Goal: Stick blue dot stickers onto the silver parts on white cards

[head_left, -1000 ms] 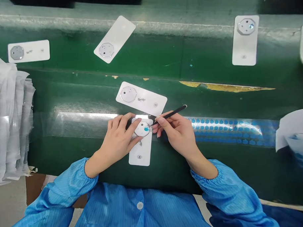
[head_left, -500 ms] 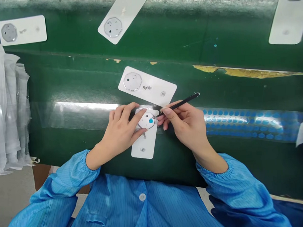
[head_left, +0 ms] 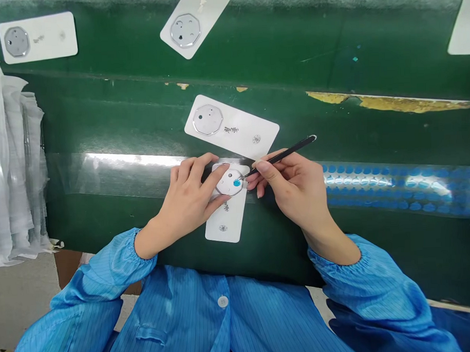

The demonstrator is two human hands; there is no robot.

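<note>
A white phone back cover (head_left: 228, 217) with a round silver-rimmed camera plate (head_left: 224, 187) lies in front of me on the green work surface. My left hand (head_left: 190, 195) holds it steady, thumb and forefinger on either side of the camera plate. Pinched in my right hand (head_left: 297, 186) are black tweezers (head_left: 286, 153), slanting down to the left. Their tip is at a small blue round sticker (head_left: 237, 183) on the plate; I cannot tell whether it grips the sticker. Just beyond lies another white phone back cover (head_left: 243, 130), turned at an angle.
A clear film strip with rows of blue dots (head_left: 374, 181) stretches to the right. More phone covers (head_left: 53, 37) lie farther back, one at top centre (head_left: 198, 20). White sleeves or bags (head_left: 11, 163) are stacked at left. The bench edge has a worn yellow patch (head_left: 398, 103).
The whole view has shifted slightly, so most things sit a little higher and farther right. Both hands keep their hold, and the tweezers' tip stays by the blue sticker.
</note>
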